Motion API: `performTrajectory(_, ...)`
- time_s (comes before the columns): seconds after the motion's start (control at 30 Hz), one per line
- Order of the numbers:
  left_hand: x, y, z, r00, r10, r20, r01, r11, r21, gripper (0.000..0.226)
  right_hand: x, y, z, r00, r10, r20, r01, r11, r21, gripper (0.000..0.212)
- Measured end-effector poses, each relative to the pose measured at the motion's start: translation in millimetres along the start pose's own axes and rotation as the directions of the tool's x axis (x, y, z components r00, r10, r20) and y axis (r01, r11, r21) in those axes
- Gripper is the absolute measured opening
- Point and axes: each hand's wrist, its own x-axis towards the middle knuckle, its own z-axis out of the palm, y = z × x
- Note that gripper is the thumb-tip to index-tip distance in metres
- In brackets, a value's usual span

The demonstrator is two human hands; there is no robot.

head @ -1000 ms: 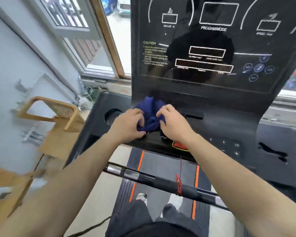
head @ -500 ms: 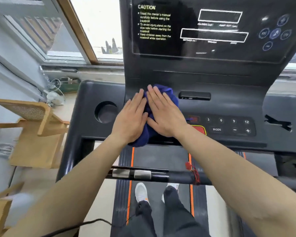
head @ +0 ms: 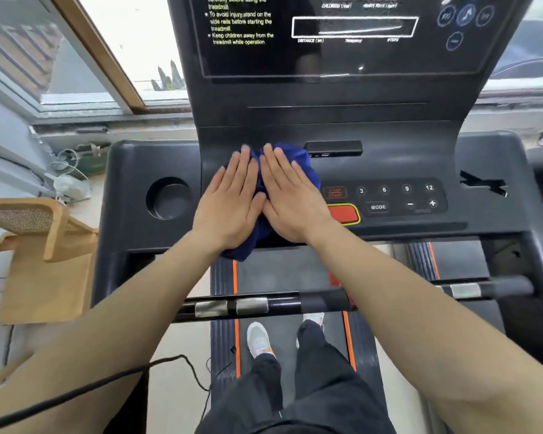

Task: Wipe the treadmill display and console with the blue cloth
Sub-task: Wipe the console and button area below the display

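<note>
A pale floor and a wood-framed window [head: 113, 61] lie behind a black treadmill, whose hard moulded plastic console [head: 405, 145] fills the middle of the view. Above it rises the glossy, reflective display [head: 342, 54], printed with white caution text and outlined boxes. A grey running belt [head: 279, 274] edged with orange stripes runs below, crossed by a black handlebar [head: 282, 303] with metal sleeves. To the left stands a light wooden chair [head: 41, 245] with a woven cane back.

Set in the console are a round cup holder [head: 169, 198], a panel of small round buttons and a red rectangular key [head: 342, 214] rimmed in yellow.

Compared with half a second ago, the framing sits lower and nearer, showing less of the display; the hands and cloth lie much as they did.

The soft, crumpled blue cloth [head: 298, 158] rests on the console left of the buttons, one edge drooping over the front lip. The left hand [head: 229, 205] and right hand [head: 292, 202] press flat on it side by side, fingers straight and spread, grasping nothing.
</note>
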Motion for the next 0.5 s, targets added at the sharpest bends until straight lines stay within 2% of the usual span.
performTrajectory(0.13, -17, 6, 6, 0.998, 0.066, -0.004, -0.066, 0.997, 0.028, 0.067, -27, -11, 12, 0.997, 0.063, -0.034, -0.062, 0.998, 0.029, 0.070)
performTrajectory(0.27, -61, 10, 20, 0.990, 0.137, 0.020, -0.138, 0.989, 0.050, 0.071, -69, -27, 32, 0.999, 0.033, -0.041, -0.030, 0.998, 0.059, 0.072)
performTrajectory(0.4, -25, 9, 12, 0.997, 0.059, -0.053, -0.060, 0.998, -0.013, 0.067, -28, -9, 15, 1.000, -0.004, -0.022, 0.005, 1.000, 0.022, 0.075)
performTrajectory(0.5, 4, 8, 1, 1.000, 0.013, -0.021, -0.014, 0.999, -0.040, 0.067, -3, 1, 5, 0.999, 0.045, -0.005, -0.045, 0.999, -0.005, 0.075)
